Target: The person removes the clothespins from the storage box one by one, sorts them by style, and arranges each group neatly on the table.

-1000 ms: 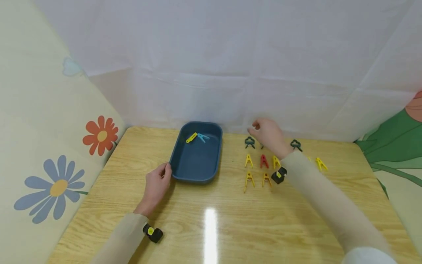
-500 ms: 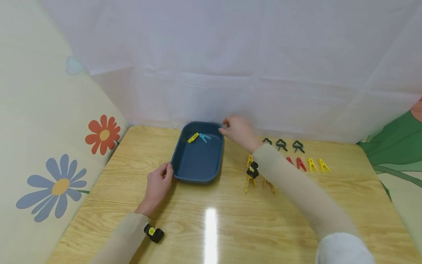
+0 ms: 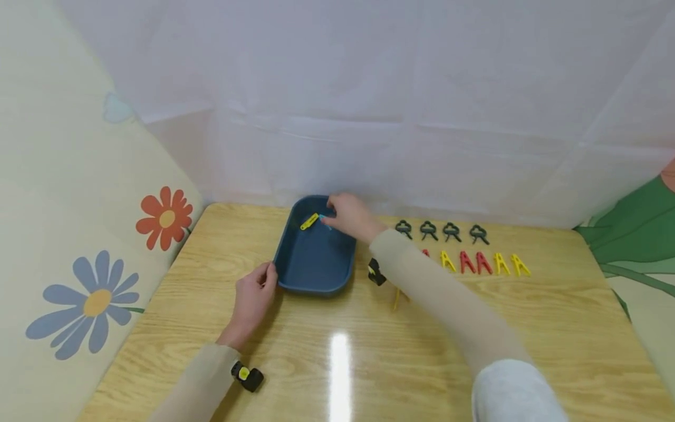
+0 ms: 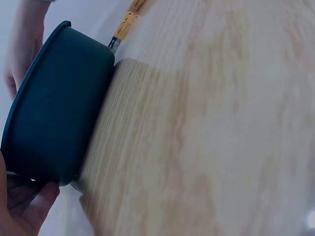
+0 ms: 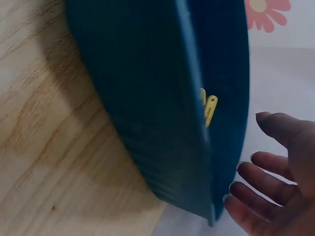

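Note:
A dark blue plastic tub (image 3: 315,264) stands on the wooden table, its left front rim pinched by my left hand (image 3: 254,296). The left wrist view shows that hand's thumb and fingers (image 4: 42,201) at the tub's corner. Over the tub's back right part is my right hand (image 3: 352,218), fingers spread and holding nothing in the right wrist view. Inside lie a yellow clothespin (image 3: 309,221) and a light blue clothespin (image 3: 324,220), the blue one partly hidden behind the right hand's fingertips.
Right of the tub, several dark green clips (image 3: 428,229) form a back row. Before them lie red clothespins (image 3: 467,262) and yellow clothespins (image 3: 501,264). The right sleeve (image 3: 437,293) covers part of a front row. A white sheet (image 3: 369,117) hangs behind the table.
My right hand has moved left from above the dark green clips to over the tub. The left hand stays at the rim.

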`<state>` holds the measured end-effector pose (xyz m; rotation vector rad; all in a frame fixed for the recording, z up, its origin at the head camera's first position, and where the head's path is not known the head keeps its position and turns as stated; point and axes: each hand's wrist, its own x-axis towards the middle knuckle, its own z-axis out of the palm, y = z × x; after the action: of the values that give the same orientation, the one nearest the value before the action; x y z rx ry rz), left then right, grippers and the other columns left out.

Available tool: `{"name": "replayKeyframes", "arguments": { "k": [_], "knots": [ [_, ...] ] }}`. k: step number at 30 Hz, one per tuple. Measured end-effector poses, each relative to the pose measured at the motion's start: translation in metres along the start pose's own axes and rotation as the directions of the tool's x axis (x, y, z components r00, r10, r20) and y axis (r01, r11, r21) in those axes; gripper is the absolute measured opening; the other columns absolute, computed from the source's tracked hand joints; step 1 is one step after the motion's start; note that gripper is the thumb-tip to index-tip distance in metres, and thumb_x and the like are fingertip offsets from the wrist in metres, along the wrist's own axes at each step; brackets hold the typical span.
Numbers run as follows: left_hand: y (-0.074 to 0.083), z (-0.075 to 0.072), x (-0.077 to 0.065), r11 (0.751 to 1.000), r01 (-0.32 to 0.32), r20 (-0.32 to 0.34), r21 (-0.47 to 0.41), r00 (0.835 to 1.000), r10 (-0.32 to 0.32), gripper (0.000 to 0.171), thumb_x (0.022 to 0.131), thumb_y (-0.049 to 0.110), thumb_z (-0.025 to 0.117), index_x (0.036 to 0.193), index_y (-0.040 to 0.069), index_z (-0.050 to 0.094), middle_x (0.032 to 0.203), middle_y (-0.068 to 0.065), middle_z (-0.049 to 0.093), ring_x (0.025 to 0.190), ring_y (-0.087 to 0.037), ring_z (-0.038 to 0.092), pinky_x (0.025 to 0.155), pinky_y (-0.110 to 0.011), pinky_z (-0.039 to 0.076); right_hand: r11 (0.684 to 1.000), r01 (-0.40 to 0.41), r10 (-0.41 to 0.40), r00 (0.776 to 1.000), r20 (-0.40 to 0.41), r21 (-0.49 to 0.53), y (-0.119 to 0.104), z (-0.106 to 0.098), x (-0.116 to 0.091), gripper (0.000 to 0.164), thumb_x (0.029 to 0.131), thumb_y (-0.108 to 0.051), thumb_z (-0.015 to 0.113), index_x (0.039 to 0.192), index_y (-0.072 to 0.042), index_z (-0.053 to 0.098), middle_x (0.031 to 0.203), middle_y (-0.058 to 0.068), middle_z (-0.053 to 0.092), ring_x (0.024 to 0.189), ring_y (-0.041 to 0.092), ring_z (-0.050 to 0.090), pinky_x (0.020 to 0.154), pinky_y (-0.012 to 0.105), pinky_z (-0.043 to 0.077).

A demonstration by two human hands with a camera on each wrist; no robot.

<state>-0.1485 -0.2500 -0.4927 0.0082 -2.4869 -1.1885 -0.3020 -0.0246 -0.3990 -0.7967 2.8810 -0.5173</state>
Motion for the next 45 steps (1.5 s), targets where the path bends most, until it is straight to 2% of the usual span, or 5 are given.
{"name": "replayKeyframes", "arguments": {
  "k": [6,14,23,38,45],
  "knots": [
    [-0.003,0.005,-0.001,0.999,-0.017,-0.036,0.035,0.999,0.018,0.025,0.103,0.008,0.056,0.084,0.005,0.072,0.074,-0.004,0.070,0.071,-0.011,0.059,0.065,-0.012,0.042,0.999,-0.015,0.016,0.998,0.061,-0.032,0.003,0.014,0.006,0.048,0.101,-0.038,0.071,0.135,-0.004,0.064,0.128,0.013,0.067,0.117,0.027,0.063,0.100,0.039,0.052],
    [-0.002,0.004,-0.002,0.999,-0.029,-0.045,0.014,0.999,0.029,0.029,0.104,0.007,0.056,0.076,0.008,0.064,0.064,0.000,0.055,0.062,-0.012,0.048,0.059,-0.017,0.037,0.994,-0.027,0.034,0.997,0.067,-0.110,0.010,0.024,0.015,0.042,0.102,-0.036,0.069,0.127,-0.003,0.066,0.121,0.014,0.068,0.110,0.026,0.064,0.094,0.037,0.054],
    [-0.002,0.002,-0.005,1.000,-0.006,-0.028,0.013,1.000,0.006,0.024,0.104,0.007,0.056,0.085,0.004,0.071,0.069,-0.003,0.063,0.066,-0.014,0.054,0.061,-0.013,0.040,0.963,0.000,0.043,0.987,0.155,-0.268,0.010,0.034,0.025,0.033,0.103,-0.035,0.068,0.119,-0.006,0.069,0.114,0.010,0.071,0.106,0.025,0.067,0.093,0.037,0.054],
    [0.002,0.002,-0.003,1.000,-0.008,-0.028,0.019,1.000,0.008,0.026,0.104,0.007,0.056,0.081,0.007,0.067,0.065,0.000,0.057,0.063,-0.013,0.051,0.058,-0.017,0.039,0.962,-0.033,0.083,0.981,0.177,-0.270,0.006,0.037,0.032,0.021,0.103,-0.030,0.068,0.104,-0.009,0.071,0.109,0.009,0.072,0.103,0.024,0.067,0.089,0.039,0.056],
    [0.001,0.000,-0.002,1.000,-0.002,-0.018,0.002,1.000,0.002,0.030,0.105,0.009,0.055,0.076,0.009,0.062,0.064,0.001,0.051,0.060,-0.012,0.047,0.055,-0.019,0.035,0.961,-0.038,0.088,0.981,0.172,-0.274,0.004,0.040,0.036,0.023,0.104,-0.028,0.067,0.117,-0.009,0.070,0.117,0.011,0.069,0.108,0.026,0.066,0.090,0.041,0.056]
  ]
}}
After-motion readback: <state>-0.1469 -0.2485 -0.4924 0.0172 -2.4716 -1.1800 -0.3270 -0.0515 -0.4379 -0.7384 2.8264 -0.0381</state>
